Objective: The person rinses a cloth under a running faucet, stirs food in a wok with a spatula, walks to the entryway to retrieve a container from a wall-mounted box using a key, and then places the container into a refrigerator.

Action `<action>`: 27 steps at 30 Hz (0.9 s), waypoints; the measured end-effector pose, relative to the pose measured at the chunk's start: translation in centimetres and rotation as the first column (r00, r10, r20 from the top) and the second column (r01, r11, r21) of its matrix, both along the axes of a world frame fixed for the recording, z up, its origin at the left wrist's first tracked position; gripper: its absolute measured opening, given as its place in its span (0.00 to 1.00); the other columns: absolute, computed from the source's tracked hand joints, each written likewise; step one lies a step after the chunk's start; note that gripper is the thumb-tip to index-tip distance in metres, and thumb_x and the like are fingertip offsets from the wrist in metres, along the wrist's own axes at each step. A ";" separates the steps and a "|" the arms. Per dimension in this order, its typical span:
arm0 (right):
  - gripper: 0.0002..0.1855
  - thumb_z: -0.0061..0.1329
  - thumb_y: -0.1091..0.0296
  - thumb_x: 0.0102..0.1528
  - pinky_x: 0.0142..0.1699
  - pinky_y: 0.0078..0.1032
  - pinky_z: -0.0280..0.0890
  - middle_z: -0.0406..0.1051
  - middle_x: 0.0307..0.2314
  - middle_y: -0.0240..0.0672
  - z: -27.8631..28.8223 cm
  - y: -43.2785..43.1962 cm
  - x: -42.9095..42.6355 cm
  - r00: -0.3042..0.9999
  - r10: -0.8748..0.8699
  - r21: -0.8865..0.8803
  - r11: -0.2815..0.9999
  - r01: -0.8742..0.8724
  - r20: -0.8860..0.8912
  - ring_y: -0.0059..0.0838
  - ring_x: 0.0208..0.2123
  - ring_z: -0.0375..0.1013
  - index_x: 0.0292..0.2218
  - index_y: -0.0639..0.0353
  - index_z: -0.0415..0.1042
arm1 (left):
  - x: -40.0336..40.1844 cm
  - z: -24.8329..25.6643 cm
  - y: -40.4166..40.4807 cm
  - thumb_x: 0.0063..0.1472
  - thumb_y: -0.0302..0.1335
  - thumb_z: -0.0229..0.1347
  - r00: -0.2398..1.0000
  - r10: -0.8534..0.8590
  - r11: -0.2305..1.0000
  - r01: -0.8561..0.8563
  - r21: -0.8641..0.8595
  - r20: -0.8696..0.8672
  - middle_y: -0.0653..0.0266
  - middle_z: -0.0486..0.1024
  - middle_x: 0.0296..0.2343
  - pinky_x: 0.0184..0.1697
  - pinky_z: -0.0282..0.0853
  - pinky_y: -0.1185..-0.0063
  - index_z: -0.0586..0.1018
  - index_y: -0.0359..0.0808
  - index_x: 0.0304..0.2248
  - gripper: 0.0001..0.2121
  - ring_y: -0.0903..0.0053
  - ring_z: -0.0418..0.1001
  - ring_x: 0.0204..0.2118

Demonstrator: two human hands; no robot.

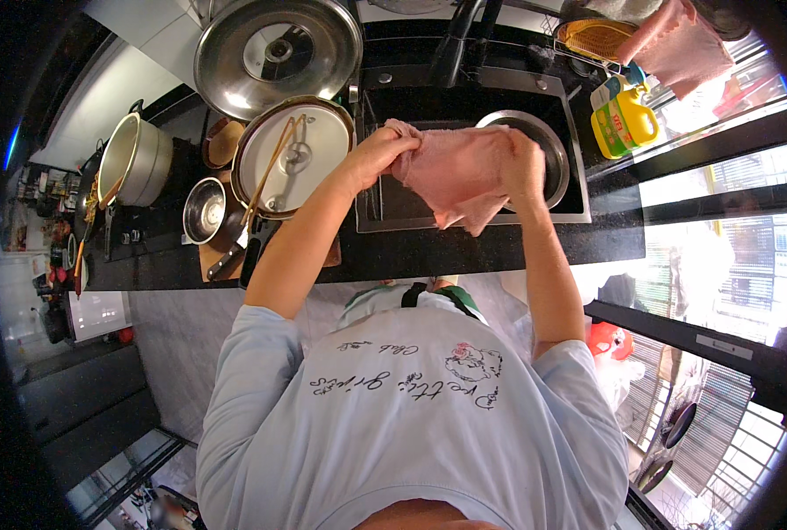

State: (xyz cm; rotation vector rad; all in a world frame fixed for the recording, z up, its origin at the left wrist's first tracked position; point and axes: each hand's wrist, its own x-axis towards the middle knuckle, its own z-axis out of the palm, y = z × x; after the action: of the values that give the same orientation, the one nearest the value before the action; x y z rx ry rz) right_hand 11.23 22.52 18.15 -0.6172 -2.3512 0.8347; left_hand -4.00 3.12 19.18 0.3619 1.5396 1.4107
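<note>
A pink cloth [456, 169] is stretched between my two hands above the dark sink [400, 209]. My left hand [381, 156] grips its left corner, with the fingers curled over the fabric. At the other end, my right hand [524, 169] pinches the cloth's right side. The lower edge hangs down in loose folds. Behind the cloth and my right hand, a round metal basin [555, 156] stands in the sink, partly hidden. A black faucet [456, 50] rises at the sink's back edge.
Left of the sink are a glass-lidded pot [261, 156] with wooden chopsticks [277, 156] across it, a large metal lid [221, 63], a metal bowl [204, 211] and a black-handled knife [226, 262]. A tall pot [148, 159] stands farther left. A yellow detergent bottle [622, 126] is at right.
</note>
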 end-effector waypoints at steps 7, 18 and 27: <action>0.11 0.54 0.66 0.46 0.36 0.30 0.66 0.70 0.31 0.41 5.8 1.1 4.9 0.995 0.094 0.340 0.935 -0.100 0.035 0.35 0.32 0.72 0.22 0.66 0.72 | -0.3 2.6 -1.0 0.52 0.31 0.56 0.291 -0.469 0.872 0.004 -0.489 -0.834 0.56 0.75 0.25 0.32 0.68 0.74 0.75 0.32 0.29 0.10 0.68 0.74 0.30; 0.19 0.43 0.60 0.58 0.39 0.26 0.65 0.69 0.35 0.38 1.9 -5.6 -3.3 0.709 -0.036 -0.626 -0.438 -0.645 -0.705 0.30 0.34 0.70 0.46 0.63 0.62 | 9.2 -2.8 7.7 0.63 0.25 0.36 0.619 -0.174 0.075 -0.767 0.637 0.766 0.70 0.66 0.44 0.56 0.53 0.81 0.67 0.35 0.46 0.14 0.82 0.63 0.47; 0.24 0.36 0.53 0.60 0.45 0.38 0.68 0.63 0.45 0.49 -2.8 -3.4 -7.3 0.680 -0.688 -0.279 -0.621 -0.732 -0.253 0.45 0.42 0.68 0.46 0.68 0.57 | 10.0 -5.4 4.1 0.63 0.33 0.44 0.985 0.079 0.773 0.035 0.634 -0.150 0.67 0.66 0.39 0.45 0.64 0.80 0.63 0.38 0.47 0.14 0.78 0.65 0.41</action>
State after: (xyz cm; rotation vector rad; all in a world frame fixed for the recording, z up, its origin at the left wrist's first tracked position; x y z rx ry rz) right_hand 3.90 19.12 15.33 -0.3363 0.6172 2.7052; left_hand 6.02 7.25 13.80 0.8970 1.1447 1.9475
